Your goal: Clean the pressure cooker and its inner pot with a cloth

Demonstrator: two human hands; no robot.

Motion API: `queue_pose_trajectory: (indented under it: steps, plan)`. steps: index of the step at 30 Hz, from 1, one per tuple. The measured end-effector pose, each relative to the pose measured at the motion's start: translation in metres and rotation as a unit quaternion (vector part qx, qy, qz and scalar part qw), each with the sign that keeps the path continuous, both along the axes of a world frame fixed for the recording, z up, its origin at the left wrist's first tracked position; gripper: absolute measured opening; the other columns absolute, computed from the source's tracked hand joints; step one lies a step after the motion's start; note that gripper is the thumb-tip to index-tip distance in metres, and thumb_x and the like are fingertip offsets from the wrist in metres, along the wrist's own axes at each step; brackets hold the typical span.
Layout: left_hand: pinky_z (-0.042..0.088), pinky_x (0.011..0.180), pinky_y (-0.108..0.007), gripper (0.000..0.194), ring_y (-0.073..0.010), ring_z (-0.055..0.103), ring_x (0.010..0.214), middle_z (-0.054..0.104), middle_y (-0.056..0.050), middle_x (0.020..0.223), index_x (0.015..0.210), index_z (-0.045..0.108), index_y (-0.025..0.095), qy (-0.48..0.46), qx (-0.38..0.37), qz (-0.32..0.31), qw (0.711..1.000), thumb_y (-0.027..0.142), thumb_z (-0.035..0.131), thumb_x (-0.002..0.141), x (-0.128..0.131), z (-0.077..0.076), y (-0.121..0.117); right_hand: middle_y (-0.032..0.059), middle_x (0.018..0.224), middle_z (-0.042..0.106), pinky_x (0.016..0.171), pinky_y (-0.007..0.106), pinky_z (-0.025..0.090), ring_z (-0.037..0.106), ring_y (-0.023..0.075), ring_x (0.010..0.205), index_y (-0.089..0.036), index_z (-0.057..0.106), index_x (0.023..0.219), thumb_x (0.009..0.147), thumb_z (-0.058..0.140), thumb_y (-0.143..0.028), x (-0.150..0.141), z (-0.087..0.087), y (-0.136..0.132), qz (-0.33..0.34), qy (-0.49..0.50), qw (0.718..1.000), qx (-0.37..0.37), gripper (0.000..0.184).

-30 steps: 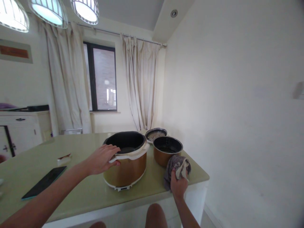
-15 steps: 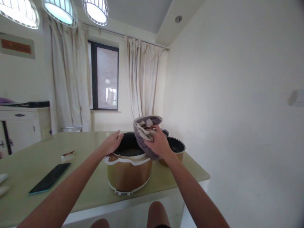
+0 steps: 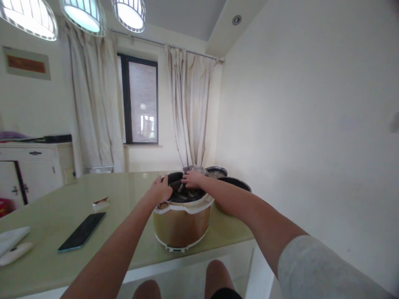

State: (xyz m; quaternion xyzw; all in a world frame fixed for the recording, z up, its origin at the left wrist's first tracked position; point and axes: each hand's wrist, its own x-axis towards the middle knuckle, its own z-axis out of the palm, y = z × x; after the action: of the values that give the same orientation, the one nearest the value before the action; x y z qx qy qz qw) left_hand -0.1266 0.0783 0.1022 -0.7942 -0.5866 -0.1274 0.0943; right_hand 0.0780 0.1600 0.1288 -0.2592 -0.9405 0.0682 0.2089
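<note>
The right hand (image 3: 192, 180) partly hides the cloth (image 3: 197, 169); its forearm (image 3: 240, 199) covers part of the neighbouring pot (image 3: 237, 182).

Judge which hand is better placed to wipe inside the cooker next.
Probably the right hand: it holds the gray cloth over the open cooker, while the left hand is at its rim.

A dark-framed window (image 3: 143, 101) is noted in the far wall (image 3: 141, 155), flanked by cream curtains (image 3: 96, 108) hung from a thin rod (image 3: 149, 40); the right side is filled by an off-white wall (image 3: 296, 124). Three lit, caged lamps (image 3: 129, 14) are suspended at upper left, the middle one tinted blue-green, and a round spotlight (image 3: 237, 20) is set overhead. At left, a white cabinet (image 3: 39, 166) is seen below a grey panel (image 3: 46, 68) marked with a red-brown strip; the foreground is occupied by a glossy pale-green table (image 3: 129, 187).
</note>
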Motion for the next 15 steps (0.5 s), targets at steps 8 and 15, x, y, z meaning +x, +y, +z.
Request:
queue_pose_trajectory:
  steps: [8, 15]
  plan:
    - [0.039, 0.113, -0.060, 0.048, -0.0470, 0.047, 0.145, 0.049, -0.029, 0.159, 0.115, 0.080, 0.009, 0.074, 0.014, 0.007, 0.997, 0.017, 0.038, 0.094, 0.006, 0.004, -0.014, 0.0080, 0.126, 0.076, 0.102, 0.036, 0.041, 0.056, 0.0239, 0.124, -0.019, 0.076, 0.078, 0.084, 0.070, -0.012, -0.047, 0.013, 0.028, 0.173, -0.278, 0.934, 0.141, 0.011]
    - [0.044, 0.110, -0.053, 0.042, -0.0410, 0.056, 0.135, 0.065, -0.028, 0.137, 0.108, 0.082, 0.011, 0.077, -0.007, 0.047, 0.996, 0.016, 0.043, 0.092, 0.011, 0.014, -0.024, 0.0101, 0.115, 0.078, 0.093, 0.038, 0.051, 0.065, 0.0292, 0.112, -0.021, 0.077, 0.078, 0.074, 0.078, -0.017, -0.013, -0.002, 0.008, -0.056, -0.354, 0.921, 0.149, 0.006]
